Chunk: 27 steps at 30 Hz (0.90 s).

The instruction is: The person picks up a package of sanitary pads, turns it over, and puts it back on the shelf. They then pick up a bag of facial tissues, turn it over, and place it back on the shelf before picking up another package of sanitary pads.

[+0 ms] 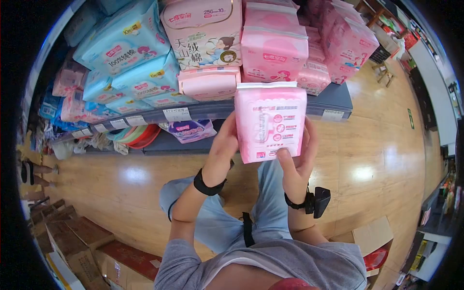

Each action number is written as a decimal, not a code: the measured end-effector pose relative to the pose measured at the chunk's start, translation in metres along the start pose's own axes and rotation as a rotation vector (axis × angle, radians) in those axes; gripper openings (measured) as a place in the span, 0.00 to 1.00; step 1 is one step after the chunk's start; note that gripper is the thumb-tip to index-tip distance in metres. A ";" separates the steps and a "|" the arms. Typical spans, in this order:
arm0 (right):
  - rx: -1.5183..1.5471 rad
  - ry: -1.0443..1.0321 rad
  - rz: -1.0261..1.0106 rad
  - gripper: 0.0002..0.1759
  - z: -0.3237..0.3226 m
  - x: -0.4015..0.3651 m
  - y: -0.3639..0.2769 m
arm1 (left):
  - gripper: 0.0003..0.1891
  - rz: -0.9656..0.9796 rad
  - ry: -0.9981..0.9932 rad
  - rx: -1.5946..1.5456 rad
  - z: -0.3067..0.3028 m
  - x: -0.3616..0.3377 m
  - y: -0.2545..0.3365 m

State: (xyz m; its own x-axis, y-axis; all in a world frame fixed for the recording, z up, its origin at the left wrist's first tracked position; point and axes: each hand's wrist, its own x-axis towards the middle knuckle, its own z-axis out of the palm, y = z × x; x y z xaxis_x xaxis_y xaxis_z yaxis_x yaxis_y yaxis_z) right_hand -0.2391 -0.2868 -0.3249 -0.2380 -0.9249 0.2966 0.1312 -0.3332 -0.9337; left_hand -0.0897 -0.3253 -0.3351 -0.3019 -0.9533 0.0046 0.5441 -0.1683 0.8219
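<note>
A pink and white pack of sanitary pads point(270, 123) is held up in front of the shelf edge, its printed back facing me. My left hand point(226, 137) grips its left side, with the fingers mostly hidden behind the pack. On the lower right, my right hand point(298, 157) has its thumb pressed on the front face and its fingers along the side and behind. Just beyond stand similar pink packs point(274, 55), a pale pink pack with a drawn figure point(203, 36) and blue packs point(128, 43) in stacks.
The grey shelf point(340, 99) carries price labels point(178, 114) along its front. Below it are a purple pack point(189, 129) and stacked basins point(142, 137). Cardboard boxes point(79, 232) stand behind me at left, another open box point(372, 236) at right. A small wooden stool point(383, 73) is farther right.
</note>
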 end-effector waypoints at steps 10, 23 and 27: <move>0.077 -0.052 0.034 0.42 -0.004 0.001 0.002 | 0.37 0.082 -0.076 0.219 0.009 -0.002 0.002; 0.212 0.023 0.112 0.41 -0.006 0.003 0.003 | 0.37 0.060 -0.106 0.186 0.013 -0.002 0.001; 0.067 0.214 -0.069 0.47 -0.011 0.002 0.003 | 0.39 0.118 -0.081 0.355 0.012 -0.002 0.002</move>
State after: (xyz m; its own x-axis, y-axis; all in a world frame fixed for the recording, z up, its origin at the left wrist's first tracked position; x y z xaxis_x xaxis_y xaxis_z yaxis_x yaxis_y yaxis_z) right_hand -0.2496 -0.2879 -0.3290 -0.4463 -0.8420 0.3030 0.1698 -0.4121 -0.8952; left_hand -0.0974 -0.3206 -0.3266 -0.3216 -0.9358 0.1444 0.2778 0.0525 0.9592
